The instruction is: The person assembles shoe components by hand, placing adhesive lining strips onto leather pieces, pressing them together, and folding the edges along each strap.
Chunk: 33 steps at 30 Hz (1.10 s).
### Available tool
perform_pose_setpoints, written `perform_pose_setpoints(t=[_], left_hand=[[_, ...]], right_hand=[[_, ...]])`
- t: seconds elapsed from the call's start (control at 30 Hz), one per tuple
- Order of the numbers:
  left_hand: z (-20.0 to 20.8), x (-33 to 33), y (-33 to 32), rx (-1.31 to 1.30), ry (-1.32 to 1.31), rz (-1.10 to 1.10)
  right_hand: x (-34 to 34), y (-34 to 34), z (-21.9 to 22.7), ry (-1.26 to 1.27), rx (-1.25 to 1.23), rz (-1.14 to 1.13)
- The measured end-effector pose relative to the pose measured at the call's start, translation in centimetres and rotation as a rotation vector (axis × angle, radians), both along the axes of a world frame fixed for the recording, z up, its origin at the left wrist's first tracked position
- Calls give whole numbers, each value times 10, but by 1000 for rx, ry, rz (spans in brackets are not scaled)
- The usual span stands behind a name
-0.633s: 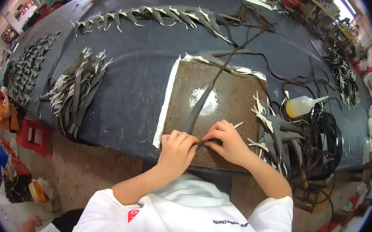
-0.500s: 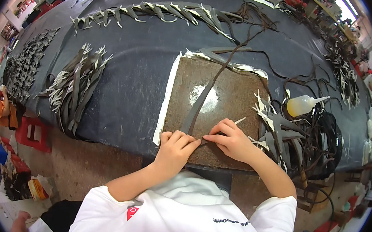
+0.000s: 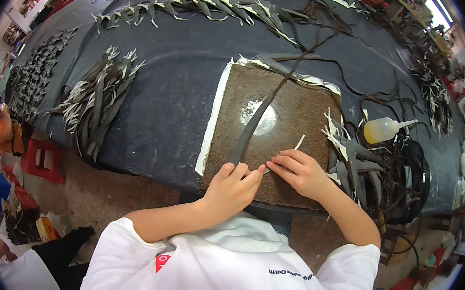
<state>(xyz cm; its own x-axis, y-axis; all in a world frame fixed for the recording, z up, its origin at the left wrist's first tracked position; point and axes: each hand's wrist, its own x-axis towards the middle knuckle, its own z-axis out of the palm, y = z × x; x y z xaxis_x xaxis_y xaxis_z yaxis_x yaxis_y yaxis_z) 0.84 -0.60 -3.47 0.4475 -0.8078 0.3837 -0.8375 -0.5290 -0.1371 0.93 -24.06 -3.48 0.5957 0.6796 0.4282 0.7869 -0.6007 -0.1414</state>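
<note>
A long dark grey strip [image 3: 257, 119] of fabric or leather runs from the far side across a brown speckled board [image 3: 296, 117] down to my hands. My left hand [image 3: 234, 187] is closed around its near end, fingers pinched at the front of the board. Close beside it, my right hand [image 3: 300, 175] pinches with thumb and forefinger at the same strip's tip, the fingertips nearly meeting the left ones. A thin white strip end [image 3: 300, 142] sticks up just beyond my right fingers. What lies between the fingertips is mostly hidden.
Right of the board lie grey strips with white ends [image 3: 349, 150] and a squeeze bottle [image 3: 378, 131] of yellowish liquid. A bundle of strips [image 3: 99, 104] hangs over the table's left front edge. A row of folded strips [image 3: 195, 7] stretches along the back. A red stool [image 3: 44, 160] stands at left.
Both hands have shifted slightly right with the strip end between them. My left hand has turned, its fingers now pointing more upward. The white strip end stands more upright.
</note>
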Motion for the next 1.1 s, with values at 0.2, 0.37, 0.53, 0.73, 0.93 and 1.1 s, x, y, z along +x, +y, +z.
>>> perform_pose_setpoints(t=[0.2,0.37,0.53,0.73,0.93,1.1], left_hand=[[10,5,-11,38,80,-6],[-3,5,-24,-83,240,50],[-14,-9,2,-374,259,-47],[-11,-13,4,-233,138,-75],[-10,-11,4,-223,36,-117],[-7,-8,8,-362,342,-101]], right_hand=[[-11,-19,13,-130,-177,-247],[-35,31,5,146,197,-396],[-42,34,-2,58,121,-450],[-49,53,-3,85,94,-317],[-44,38,3,75,40,-338],[-36,23,9,25,-4,-490]])
